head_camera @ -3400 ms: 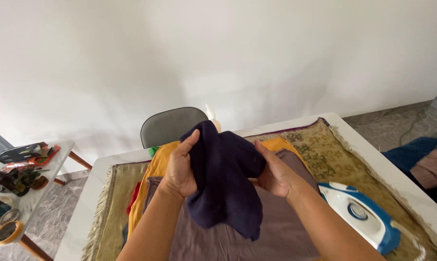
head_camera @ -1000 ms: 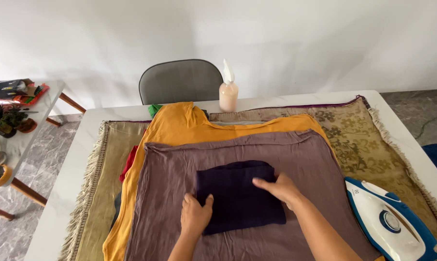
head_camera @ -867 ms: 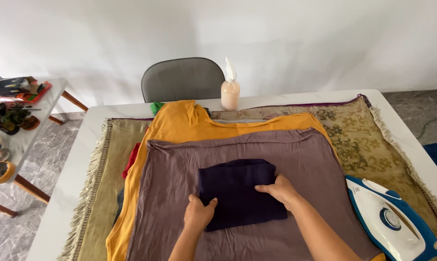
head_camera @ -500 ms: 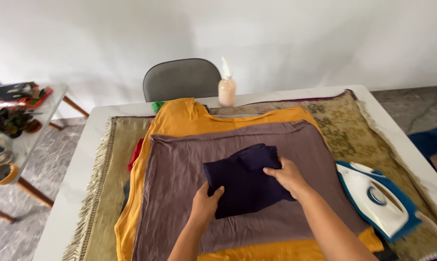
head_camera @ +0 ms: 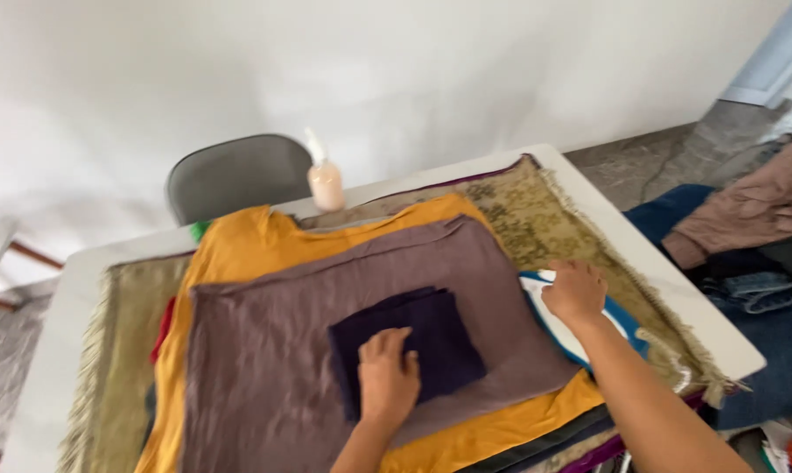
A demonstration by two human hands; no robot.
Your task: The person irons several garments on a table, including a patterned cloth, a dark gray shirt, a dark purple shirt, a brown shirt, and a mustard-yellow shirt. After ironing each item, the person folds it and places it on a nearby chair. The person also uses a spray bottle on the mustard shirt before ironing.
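- A white wall backs a white table (head_camera: 676,285) spread with a fringed gold rug (head_camera: 545,206); a grey chair (head_camera: 229,171) stands at twelve o'clock behind it.
- On the rug lie stacked clothes — an orange garment (head_camera: 238,250) under a wide mauve one (head_camera: 273,342).
- The dark navy cloth (head_camera: 431,337) sits folded into a small rectangle in the middle of the mauve garment; by the look of it the folding is done, and what is left is the pressing.
- The left hand (head_camera: 387,377) lies flat, fingers spread, on the cloth's near-left corner — the cloth runs from under the palm toward two o'clock.
- A spray bottle (head_camera: 326,180) stands at one o'clock by the far edge.
- The right hand (head_camera: 575,289) is at three o'clock of the cloth, closed over the handle of the blue-and-white iron (head_camera: 619,320), well clear of the cloth.
- More clothes (head_camera: 750,210) are heaped off the table at the far right.
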